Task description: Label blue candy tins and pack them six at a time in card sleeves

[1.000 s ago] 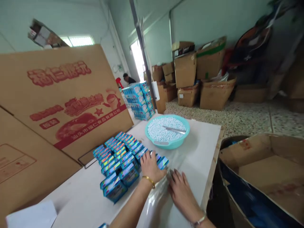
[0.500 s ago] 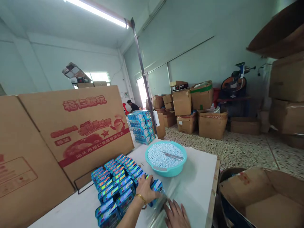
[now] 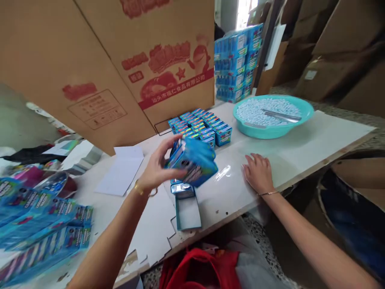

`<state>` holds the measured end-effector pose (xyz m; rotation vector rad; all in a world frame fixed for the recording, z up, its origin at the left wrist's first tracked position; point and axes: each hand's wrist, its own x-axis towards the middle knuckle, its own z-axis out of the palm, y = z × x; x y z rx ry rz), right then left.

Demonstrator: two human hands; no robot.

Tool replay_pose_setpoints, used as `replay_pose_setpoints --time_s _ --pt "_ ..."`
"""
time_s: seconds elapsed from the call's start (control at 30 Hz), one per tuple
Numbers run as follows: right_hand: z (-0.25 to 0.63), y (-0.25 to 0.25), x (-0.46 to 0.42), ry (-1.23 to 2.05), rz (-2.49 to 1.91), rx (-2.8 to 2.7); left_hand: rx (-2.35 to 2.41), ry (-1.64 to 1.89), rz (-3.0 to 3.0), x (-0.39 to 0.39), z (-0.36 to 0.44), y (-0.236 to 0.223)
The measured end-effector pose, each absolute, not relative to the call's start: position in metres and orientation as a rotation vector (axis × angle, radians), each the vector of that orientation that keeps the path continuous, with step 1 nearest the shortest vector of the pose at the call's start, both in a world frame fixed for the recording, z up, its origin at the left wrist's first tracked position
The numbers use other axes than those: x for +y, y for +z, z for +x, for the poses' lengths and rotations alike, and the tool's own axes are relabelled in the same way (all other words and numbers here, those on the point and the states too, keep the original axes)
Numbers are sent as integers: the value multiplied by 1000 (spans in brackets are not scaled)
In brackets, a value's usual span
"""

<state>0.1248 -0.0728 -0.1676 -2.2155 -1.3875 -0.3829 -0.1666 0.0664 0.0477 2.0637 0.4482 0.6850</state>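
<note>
My left hand (image 3: 158, 164) is wrapped round a handful of small blue printed boxes (image 3: 195, 162), slightly blurred and tilted above the table. Just below them lies an open shallow box (image 3: 189, 210) with a white inside and a shiny piece at its far end. My right hand (image 3: 258, 172) rests palm down with fingers apart on clear plastic film (image 3: 224, 172), holding nothing. Rows of matching blue boxes (image 3: 198, 122) stand beyond my left hand, partly hidden by it.
A turquoise basin (image 3: 264, 131) of pale pellets holds a metal scoop or tongs. Behind are a large carton (image 3: 174, 88) and a stack of wrapped blue packs (image 3: 237, 64). White paper (image 3: 123, 168) and blue display boxes (image 3: 45, 216) lie left. An open carton (image 3: 355, 172) stands right.
The view has swung down and left. My left hand has lifted blue boxes from the rows and brought them nearer to me. My right hand stays flat on the film.
</note>
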Motion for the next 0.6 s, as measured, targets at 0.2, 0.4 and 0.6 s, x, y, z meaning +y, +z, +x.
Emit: replay_pose_setpoints --time_s 0.2,0.4,0.6 --pt "-15 -161 -85 191 -1731 -1570 604 465 2017 7 -269 -12" --pt "-63 -184 -89 430 -1695 -1774 600 401 2439 4 -265 -47" --pt "-56 -175 -92 477 -1707 -1815 499 167 2708 7 -249 -44"
